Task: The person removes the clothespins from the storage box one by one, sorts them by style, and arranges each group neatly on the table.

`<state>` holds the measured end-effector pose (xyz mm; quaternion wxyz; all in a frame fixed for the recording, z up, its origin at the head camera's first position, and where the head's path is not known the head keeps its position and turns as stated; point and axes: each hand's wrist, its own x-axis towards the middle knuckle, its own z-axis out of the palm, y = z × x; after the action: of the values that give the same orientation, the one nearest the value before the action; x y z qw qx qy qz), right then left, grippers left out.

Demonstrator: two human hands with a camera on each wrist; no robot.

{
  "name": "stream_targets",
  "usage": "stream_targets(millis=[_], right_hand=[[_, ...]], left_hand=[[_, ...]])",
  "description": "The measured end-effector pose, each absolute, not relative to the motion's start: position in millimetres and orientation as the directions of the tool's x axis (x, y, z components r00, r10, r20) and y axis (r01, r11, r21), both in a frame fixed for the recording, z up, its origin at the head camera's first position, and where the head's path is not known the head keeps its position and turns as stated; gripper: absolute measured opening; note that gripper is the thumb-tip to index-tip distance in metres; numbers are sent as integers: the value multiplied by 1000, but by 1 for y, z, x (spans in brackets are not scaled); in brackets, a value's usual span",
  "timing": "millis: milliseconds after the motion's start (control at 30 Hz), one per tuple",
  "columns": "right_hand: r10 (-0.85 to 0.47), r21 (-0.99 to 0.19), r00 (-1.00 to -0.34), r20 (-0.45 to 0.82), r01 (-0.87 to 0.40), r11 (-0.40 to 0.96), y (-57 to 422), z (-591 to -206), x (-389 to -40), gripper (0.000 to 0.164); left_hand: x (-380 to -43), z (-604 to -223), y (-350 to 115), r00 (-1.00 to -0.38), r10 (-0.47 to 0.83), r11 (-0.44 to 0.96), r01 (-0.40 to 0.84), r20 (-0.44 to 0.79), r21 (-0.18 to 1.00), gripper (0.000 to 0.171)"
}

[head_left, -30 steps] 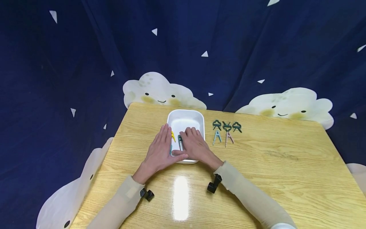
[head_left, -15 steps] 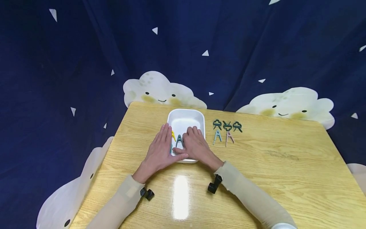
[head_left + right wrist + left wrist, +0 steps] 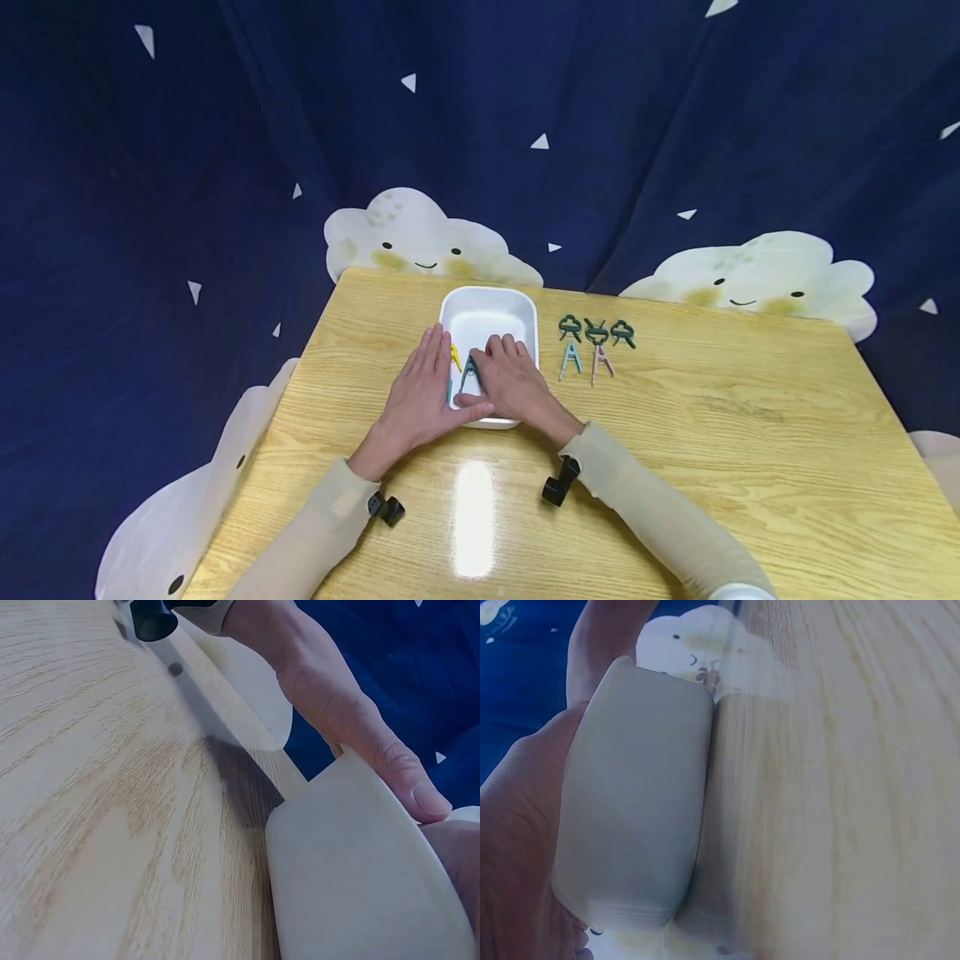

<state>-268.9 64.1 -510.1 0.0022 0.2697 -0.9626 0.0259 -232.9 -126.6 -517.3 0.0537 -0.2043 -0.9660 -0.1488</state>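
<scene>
A white rectangular tray sits toward the table's far edge, with both hands at its near half. My left hand rests with straight fingers along the left rim, its thumb stretched across the near rim. Curled over the tray's inside, my right hand has its index finger at the top of a dark green clothespin and its thumb near the legs. A yellow clothespin lies beside the left fingers, partly hidden. Both wrist views show mainly the tray's outer wall and parts of the hands.
Right of the tray lie several clips in two rows: dark green cloud-shaped clips, a light blue clothespin and a pink clothespin. A teal piece shows at the tray's left wall. A dark blue curtain hangs behind the wooden table.
The dark green clothespin turned and showed clear of the right index finger half a second ago; now that fingertip is back at its top. The left hand and tray stay in place.
</scene>
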Motion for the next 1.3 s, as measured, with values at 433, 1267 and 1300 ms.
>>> stream_targets(millis=[433, 1267, 1300], right_hand=[[-532, -73, -846, 44, -534, 842, 64, -510, -267, 77], [-489, -177, -864, 115, -503, 846, 66, -501, -270, 76], [-483, -188, -868, 117, -497, 847, 68, -500, -270, 77]], left_hand=[[-232, -516, -127, -909, 382, 873, 414, 168, 256, 135], [-232, -515, -126, -907, 382, 866, 419, 178, 275, 136], [-232, -515, -126, -907, 382, 865, 419, 177, 275, 136]])
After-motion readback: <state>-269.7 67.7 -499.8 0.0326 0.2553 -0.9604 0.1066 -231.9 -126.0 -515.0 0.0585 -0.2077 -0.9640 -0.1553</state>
